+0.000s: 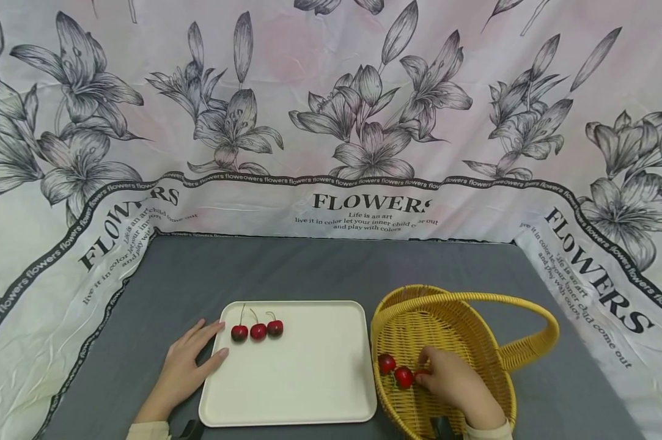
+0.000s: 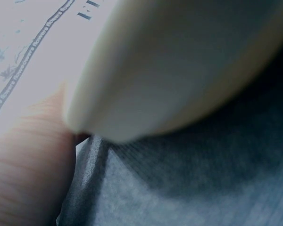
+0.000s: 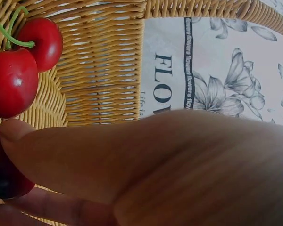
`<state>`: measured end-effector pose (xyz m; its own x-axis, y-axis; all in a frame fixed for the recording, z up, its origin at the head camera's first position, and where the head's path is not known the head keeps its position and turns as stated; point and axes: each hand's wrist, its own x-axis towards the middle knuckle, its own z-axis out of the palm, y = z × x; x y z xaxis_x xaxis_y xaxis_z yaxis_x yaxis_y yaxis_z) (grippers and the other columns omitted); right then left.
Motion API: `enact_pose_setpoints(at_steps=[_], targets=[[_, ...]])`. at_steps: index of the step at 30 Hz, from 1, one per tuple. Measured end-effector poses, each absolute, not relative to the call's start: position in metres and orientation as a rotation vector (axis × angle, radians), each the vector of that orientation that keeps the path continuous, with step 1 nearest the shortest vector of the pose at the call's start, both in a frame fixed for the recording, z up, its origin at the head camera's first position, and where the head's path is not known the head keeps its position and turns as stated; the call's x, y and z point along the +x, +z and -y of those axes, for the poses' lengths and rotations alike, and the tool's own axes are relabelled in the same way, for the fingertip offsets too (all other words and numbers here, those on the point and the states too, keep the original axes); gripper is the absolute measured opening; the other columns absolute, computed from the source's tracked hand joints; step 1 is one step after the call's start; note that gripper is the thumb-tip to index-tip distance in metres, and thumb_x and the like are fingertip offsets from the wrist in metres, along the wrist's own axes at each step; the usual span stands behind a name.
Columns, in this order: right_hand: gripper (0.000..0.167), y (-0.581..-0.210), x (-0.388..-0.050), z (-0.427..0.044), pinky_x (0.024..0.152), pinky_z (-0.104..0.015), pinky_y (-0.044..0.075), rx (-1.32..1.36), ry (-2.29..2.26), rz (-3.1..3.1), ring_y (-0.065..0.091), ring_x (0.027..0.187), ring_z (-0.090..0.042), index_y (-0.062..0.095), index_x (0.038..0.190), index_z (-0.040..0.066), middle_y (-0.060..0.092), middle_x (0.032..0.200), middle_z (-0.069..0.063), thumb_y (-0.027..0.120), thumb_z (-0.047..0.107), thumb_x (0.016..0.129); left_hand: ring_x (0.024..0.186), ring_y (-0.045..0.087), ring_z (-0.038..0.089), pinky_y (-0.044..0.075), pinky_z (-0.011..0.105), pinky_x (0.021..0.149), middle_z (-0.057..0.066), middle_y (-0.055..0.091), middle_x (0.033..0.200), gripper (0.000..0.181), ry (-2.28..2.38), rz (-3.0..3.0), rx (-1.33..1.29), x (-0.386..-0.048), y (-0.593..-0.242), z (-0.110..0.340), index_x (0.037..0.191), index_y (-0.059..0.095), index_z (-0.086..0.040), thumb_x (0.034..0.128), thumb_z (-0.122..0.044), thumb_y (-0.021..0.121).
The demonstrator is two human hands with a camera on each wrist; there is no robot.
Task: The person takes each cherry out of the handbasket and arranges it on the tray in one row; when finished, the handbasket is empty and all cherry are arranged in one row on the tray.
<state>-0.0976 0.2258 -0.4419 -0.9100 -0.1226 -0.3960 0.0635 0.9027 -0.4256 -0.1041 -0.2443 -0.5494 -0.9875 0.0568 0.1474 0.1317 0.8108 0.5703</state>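
Observation:
My right hand (image 1: 453,377) is inside a yellow wicker basket (image 1: 435,318), pinching a dark red cherry (image 3: 8,165) between thumb and fingers. Beside it in the basket lie two more red cherries, one cherry (image 1: 404,377) close to the fingertips and another cherry (image 1: 386,363) by the left wall; green stems show in the right wrist view. On a cream tray (image 1: 292,385), three cherries (image 1: 258,332) with stems stand in a row near the upper left corner. With fingers spread, my left hand (image 1: 184,365) touches the tray's left edge. The left wrist view is blurred, showing the thumb (image 2: 30,160) by the rim.
A grey cloth (image 1: 297,266) covers the table under the tray and basket. The basket's arched handle (image 1: 542,333) extends to the right. White fabric (image 1: 375,153) printed with lilies and lettering rises behind and along both sides.

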Motion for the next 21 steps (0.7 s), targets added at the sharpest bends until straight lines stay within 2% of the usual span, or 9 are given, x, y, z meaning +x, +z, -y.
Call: enact_pose_setpoints(at_steps=[10, 21], targets=[[0.02, -0.4387, -0.1015, -0.2257, 0.054, -0.032, 0.043, -0.073, -0.597, -2.695, 0.052, 0.062, -0.015, 0.062, 0.096, 0.006, 0.059, 0.076, -0.002, 0.074, 0.013, 0.083, 0.135, 0.034, 0.04, 0.022, 0.067, 0.097, 0.013, 0.055, 0.137, 0.058, -0.912, 2.851, -0.163, -0.1039, -0.5516, 0.2444, 0.136, 0.054, -0.018, 0.0872, -0.047, 0.066], [0.019, -0.4375, -0.1011, -0.2259, 0.053, -0.03, 0.036, -0.096, -0.626, -2.749, 0.045, 0.06, -0.016, 0.055, 0.087, 0.009, 0.052, 0.07, -0.001, 0.074, 0.012, 0.083, 0.136, 0.033, 0.04, 0.021, 0.068, 0.098, 0.013, 0.054, 0.138, 0.06, -0.925, 2.876, -0.142, -0.1045, -0.5514, 0.2449, 0.136, 0.054, -0.018, 0.0865, -0.049, 0.066]])
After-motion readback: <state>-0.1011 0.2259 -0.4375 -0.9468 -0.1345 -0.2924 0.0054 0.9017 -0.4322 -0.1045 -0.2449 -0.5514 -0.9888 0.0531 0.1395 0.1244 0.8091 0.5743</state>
